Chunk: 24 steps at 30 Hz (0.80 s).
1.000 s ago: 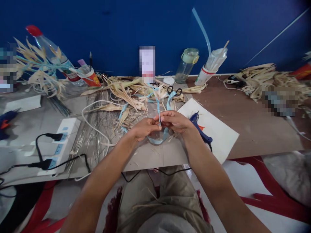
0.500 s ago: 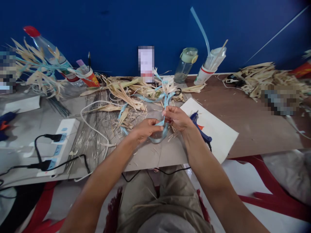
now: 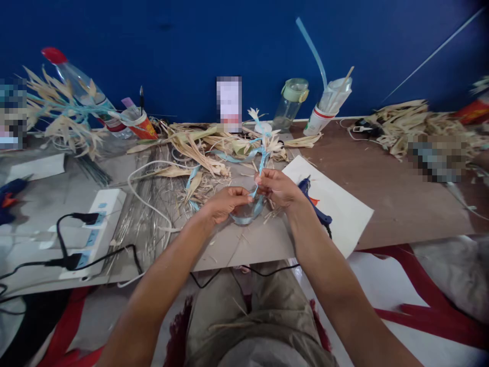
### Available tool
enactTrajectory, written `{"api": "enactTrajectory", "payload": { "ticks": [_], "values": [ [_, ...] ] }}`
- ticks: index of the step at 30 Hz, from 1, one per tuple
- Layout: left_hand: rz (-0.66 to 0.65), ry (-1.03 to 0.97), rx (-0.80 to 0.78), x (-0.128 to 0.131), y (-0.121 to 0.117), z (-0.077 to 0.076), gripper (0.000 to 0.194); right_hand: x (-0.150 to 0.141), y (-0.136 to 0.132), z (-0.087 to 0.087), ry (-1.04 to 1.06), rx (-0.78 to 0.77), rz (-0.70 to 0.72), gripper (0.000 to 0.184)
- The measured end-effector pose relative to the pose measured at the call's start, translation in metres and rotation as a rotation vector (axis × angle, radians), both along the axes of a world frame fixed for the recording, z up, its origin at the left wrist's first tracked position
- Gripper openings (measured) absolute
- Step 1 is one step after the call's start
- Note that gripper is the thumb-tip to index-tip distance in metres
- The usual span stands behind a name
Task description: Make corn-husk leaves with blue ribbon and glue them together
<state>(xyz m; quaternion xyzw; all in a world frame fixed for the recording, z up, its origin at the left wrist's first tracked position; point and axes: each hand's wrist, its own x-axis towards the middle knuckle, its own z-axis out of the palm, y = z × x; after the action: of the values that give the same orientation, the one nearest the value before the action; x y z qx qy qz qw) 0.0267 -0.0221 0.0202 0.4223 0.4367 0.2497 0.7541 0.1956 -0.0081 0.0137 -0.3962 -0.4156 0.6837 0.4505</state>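
Note:
My left hand (image 3: 229, 202) is closed in a pinch on a strip of light-blue tape (image 3: 244, 220). The strip hangs in a loop beneath both hands, above the table. A little to the right, my right hand (image 3: 280, 187) grips a thin stem (image 3: 262, 162) wrapped in the same light blue. Small pale corn-husk flowers (image 3: 272, 142) stick out from the stem's upper part, pointing away from me. My fingers hide the place where tape and stem meet.
Dried corn husks (image 3: 206, 153) lie behind my hands, with thin wires (image 3: 141, 204) to the left. A power strip (image 3: 100, 224) stands at left. A blue glue gun (image 3: 315, 204) rests on white paper (image 3: 344, 214). Behind are a bottle (image 3: 289, 104) and a paper cup (image 3: 320, 118).
The tape between my hands, flat and wider before, is now drawn into a narrow strip. The flower stem has turned slightly, showing its flowers more. My left hand has shifted a little left.

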Motion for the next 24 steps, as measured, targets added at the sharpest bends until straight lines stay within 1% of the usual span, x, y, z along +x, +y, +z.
{"api": "enactTrajectory", "payload": {
  "ticks": [5,11,14,16,18,19,21,23,24],
  "values": [
    [0.056,-0.026,-0.048,0.001,0.0,0.0,0.029,0.001,0.0,0.0,-0.046,-0.007,0.011,0.037],
    [0.056,-0.086,-0.029,0.004,-0.003,0.0,0.031,0.001,0.0,0.001,-0.078,-0.02,-0.042,0.037],
    [0.079,0.0,0.004,0.006,-0.003,-0.002,0.029,-0.004,0.001,-0.003,-0.103,-0.047,-0.077,0.04],
    [0.091,0.086,0.058,0.006,-0.003,-0.003,0.026,-0.009,0.002,-0.006,-0.138,-0.06,-0.114,0.042],
    [0.09,0.126,0.103,0.006,-0.003,-0.004,0.024,-0.011,0.002,-0.007,-0.164,-0.054,-0.124,0.041],
    [0.086,0.118,0.108,0.005,-0.003,-0.004,0.023,-0.012,0.001,-0.007,-0.162,-0.048,-0.098,0.039],
    [0.073,0.064,0.091,0.004,-0.002,-0.004,0.023,-0.01,-0.001,-0.003,-0.112,-0.05,0.016,0.033],
    [0.064,0.01,0.066,0.002,-0.001,-0.003,0.024,-0.006,-0.004,0.002,-0.035,-0.068,0.143,0.031],
    [0.059,-0.012,0.054,0.002,-0.001,-0.002,0.025,-0.004,-0.004,0.004,-0.002,-0.077,0.185,0.032]
  ]
}}
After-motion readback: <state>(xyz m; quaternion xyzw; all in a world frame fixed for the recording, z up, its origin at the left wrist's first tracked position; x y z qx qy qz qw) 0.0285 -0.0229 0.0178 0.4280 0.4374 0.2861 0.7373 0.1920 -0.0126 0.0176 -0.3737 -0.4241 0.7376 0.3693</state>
